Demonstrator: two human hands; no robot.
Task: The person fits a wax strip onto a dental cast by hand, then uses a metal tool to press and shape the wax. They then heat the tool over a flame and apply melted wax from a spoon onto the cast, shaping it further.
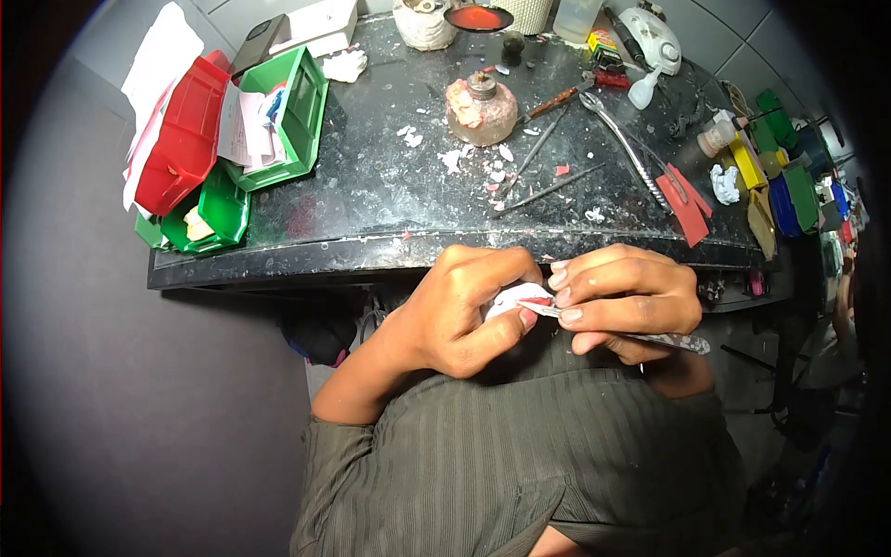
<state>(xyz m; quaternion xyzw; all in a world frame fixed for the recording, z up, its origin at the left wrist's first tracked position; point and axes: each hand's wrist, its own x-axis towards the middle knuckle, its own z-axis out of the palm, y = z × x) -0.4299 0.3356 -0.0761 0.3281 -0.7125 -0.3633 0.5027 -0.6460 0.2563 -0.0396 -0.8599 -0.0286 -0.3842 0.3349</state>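
Note:
My left hand [469, 311] is closed around a small white plaster-like piece [506, 301], held just in front of the bench's near edge. My right hand [636, 295] grips a slim metal scalpel-like carving knife [682, 343], its handle sticking out to the right below the fingers. The knife's tip meets the white piece close to my left thumb. A bit of red, wax-like material [535, 301] shows at that spot. My fingers hide most of the white piece and part of the knife.
On the dark bench [371, 200] stands a glass spirit burner [481, 110] crusted with pink wax. Around it lie thin metal tools [549, 191], a twisted-handle tool [624, 147], red wax sheets [685, 209] and white crumbs. Green [288, 121] and red bins [186, 130] stand left.

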